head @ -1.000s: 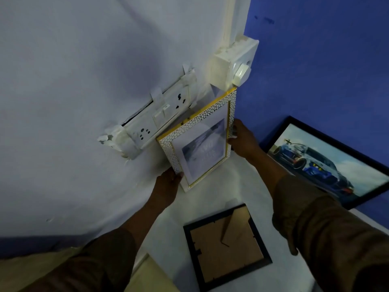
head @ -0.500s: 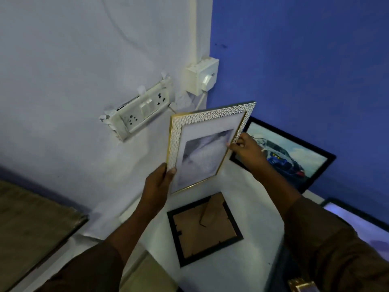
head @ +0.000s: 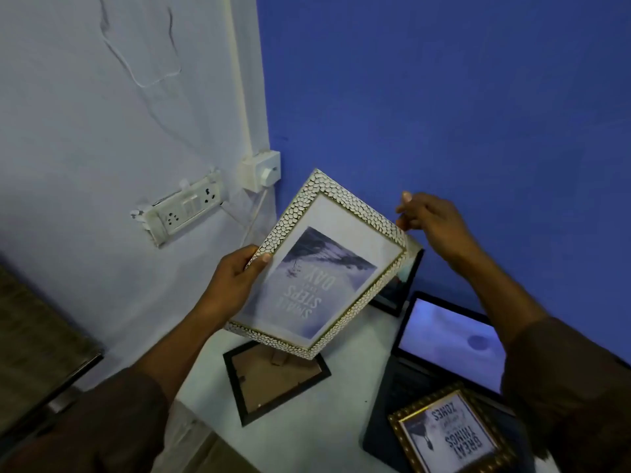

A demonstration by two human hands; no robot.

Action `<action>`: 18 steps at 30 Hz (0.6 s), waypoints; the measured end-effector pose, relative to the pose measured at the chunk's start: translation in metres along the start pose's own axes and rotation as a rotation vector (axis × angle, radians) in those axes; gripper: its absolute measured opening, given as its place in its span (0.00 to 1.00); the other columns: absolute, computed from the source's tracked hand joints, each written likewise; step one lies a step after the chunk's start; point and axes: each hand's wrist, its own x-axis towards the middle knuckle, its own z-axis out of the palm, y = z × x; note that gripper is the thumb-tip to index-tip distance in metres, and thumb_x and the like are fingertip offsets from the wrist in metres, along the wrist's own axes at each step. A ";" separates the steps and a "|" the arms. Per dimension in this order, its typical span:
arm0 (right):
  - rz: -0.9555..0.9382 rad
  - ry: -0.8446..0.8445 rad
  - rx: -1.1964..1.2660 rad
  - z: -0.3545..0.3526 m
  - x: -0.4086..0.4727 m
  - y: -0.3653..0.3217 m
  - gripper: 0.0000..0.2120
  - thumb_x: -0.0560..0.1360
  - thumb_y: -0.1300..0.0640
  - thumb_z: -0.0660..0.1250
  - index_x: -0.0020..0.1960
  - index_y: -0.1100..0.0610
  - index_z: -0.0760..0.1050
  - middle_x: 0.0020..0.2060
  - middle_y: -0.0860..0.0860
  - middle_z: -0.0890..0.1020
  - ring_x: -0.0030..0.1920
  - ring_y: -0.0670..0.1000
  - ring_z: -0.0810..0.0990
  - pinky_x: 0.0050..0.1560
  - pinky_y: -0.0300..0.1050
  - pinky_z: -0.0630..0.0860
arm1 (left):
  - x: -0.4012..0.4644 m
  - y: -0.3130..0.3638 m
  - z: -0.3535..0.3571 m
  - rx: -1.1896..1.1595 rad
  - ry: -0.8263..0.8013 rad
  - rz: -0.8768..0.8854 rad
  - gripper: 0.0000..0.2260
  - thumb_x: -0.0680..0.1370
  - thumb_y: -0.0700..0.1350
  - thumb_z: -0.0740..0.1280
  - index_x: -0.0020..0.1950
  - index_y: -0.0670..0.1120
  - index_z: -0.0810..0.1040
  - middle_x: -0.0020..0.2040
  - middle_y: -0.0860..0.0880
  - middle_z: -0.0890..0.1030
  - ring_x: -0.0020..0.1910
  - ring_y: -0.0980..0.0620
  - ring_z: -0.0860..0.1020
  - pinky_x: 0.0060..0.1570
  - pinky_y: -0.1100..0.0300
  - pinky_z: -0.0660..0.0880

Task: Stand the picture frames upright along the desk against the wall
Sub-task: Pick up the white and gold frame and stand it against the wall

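the white bench (head: pixel 307 435) is being bounded by the pale wall (head: pixel 102 131) on the left and the blue wall (head: pixel 444 97) behind, the two meeting in a corner by the switch box (head: pixel 261 170). open air is being left between the blue wall and the white pebbled frame (head: pixel 317 264), which is being held tilted above the bench, clear of both walls, its print upside down. its left edge is being clamped by the left hand (head: pixel 235 281), thumb on the front. its right corner is being pinched lightly by the fingertips of the right hand (head: pixel 430 221). beneath it, a black frame (head: pixel 273 384) is lying face down on the bench. to the right, a laptop (head: pixel 447 343) is standing open, and a gold frame (head: pixel 450 435) is resting on its keyboard. a socket strip (head: pixel 181 209) is being seen on the pale wall.
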 end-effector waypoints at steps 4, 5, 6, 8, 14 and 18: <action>-0.073 -0.170 -0.384 -0.013 -0.037 -0.028 0.22 0.79 0.34 0.59 0.44 0.52 0.79 0.39 0.48 0.82 0.41 0.47 0.79 0.46 0.50 0.76 | 0.003 0.030 0.015 0.055 -0.136 0.080 0.11 0.83 0.51 0.64 0.48 0.46 0.81 0.43 0.49 0.83 0.41 0.59 0.77 0.43 0.63 0.72; -0.083 -0.153 -0.429 -0.018 -0.050 -0.034 0.20 0.80 0.36 0.59 0.46 0.51 0.79 0.41 0.47 0.83 0.43 0.47 0.81 0.45 0.48 0.75 | 0.003 0.040 0.021 0.050 -0.169 0.110 0.12 0.83 0.52 0.64 0.48 0.45 0.80 0.43 0.46 0.83 0.41 0.57 0.77 0.44 0.60 0.73; -0.096 -0.117 -0.437 -0.020 -0.058 -0.036 0.19 0.81 0.37 0.60 0.47 0.52 0.79 0.42 0.47 0.83 0.43 0.46 0.82 0.44 0.46 0.75 | 0.004 0.047 0.026 0.045 -0.194 0.128 0.13 0.83 0.53 0.64 0.48 0.44 0.80 0.44 0.43 0.82 0.42 0.56 0.77 0.45 0.58 0.73; -0.125 0.011 -0.408 -0.028 -0.074 -0.041 0.19 0.81 0.39 0.62 0.44 0.54 0.78 0.39 0.48 0.83 0.39 0.44 0.80 0.38 0.42 0.73 | 0.008 0.058 0.032 0.024 -0.237 0.162 0.14 0.82 0.53 0.64 0.46 0.43 0.79 0.45 0.39 0.81 0.42 0.55 0.77 0.45 0.56 0.72; -0.020 0.296 -0.276 -0.044 -0.118 -0.039 0.24 0.79 0.39 0.66 0.39 0.60 0.75 0.35 0.54 0.81 0.34 0.47 0.75 0.36 0.46 0.68 | 0.011 0.073 0.038 -0.019 -0.215 0.214 0.08 0.81 0.52 0.67 0.49 0.50 0.81 0.46 0.52 0.84 0.47 0.55 0.81 0.49 0.58 0.74; 0.095 0.457 -0.141 -0.054 -0.163 -0.040 0.21 0.79 0.40 0.66 0.36 0.53 0.73 0.33 0.48 0.79 0.29 0.39 0.74 0.34 0.43 0.68 | -0.004 0.037 0.029 -0.083 -0.140 0.020 0.11 0.81 0.55 0.65 0.57 0.50 0.80 0.54 0.51 0.83 0.55 0.52 0.80 0.49 0.59 0.73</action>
